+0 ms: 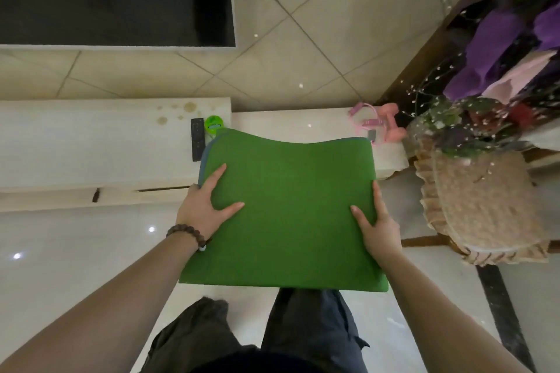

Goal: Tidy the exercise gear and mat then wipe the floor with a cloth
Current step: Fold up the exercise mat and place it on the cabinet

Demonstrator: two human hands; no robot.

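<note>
Both hands, left (pixel 206 206) and right (pixel 378 225), grip folded green foam mat (pixel 291 209) by its sides above glossy floor (pixel 75 251), pink dumbbells (pixel 392 127) and woven basket (pixel 478 209) just beyond on right.

A remote control (pixel 197 139) and a green round container (pixel 214 125) are set on the pale low shelf (pixel 91 142); pink dumbbells (pixel 392 127) and a pink cord (pixel 365 118) are laid on its right section.

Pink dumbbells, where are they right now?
Head view, upper right: the pink dumbbells sit on the low pale ledge, beside a pink skipping rope, just beyond the folded green mat's far right corner.
</note>
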